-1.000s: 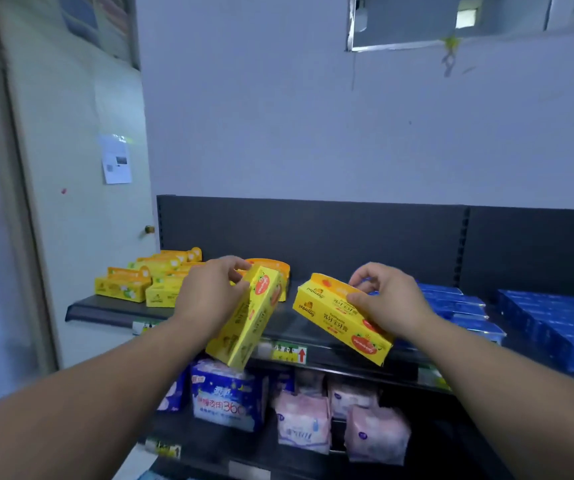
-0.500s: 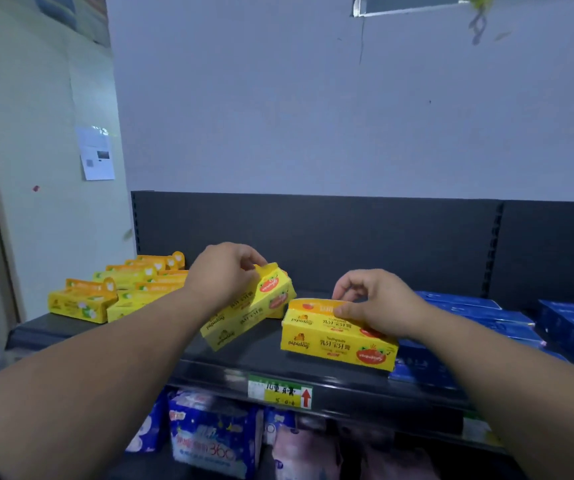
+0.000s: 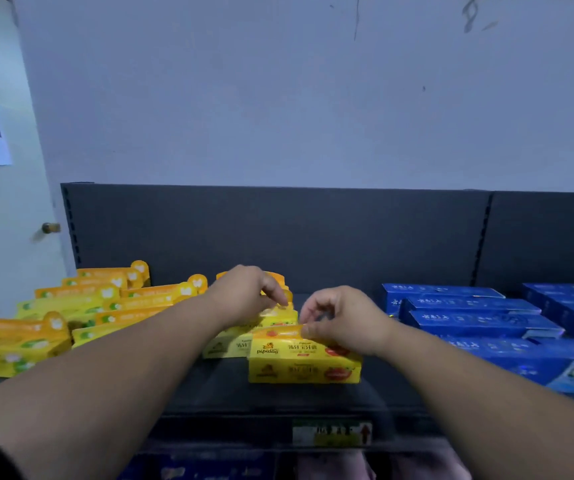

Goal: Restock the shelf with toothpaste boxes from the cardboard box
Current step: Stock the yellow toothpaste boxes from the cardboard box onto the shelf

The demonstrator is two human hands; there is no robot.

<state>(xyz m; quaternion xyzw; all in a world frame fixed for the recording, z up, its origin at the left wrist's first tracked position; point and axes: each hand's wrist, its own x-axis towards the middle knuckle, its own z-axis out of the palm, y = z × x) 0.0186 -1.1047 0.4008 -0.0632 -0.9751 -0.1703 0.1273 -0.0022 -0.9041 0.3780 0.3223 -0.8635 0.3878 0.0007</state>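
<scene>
The right hand (image 3: pixel 342 320) is pinching the top edge of the front yellow toothpaste box (image 3: pixel 303 362), lying lengthwise across the shelf (image 3: pixel 230 393), while the left hand (image 3: pixel 244 294) is gripping the box behind (image 3: pixel 233 342).

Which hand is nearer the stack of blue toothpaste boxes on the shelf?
Right. The right hand rests on the front yellow box, just left of the blue toothpaste boxes. The left hand sits farther left, on the yellow box behind.
</scene>
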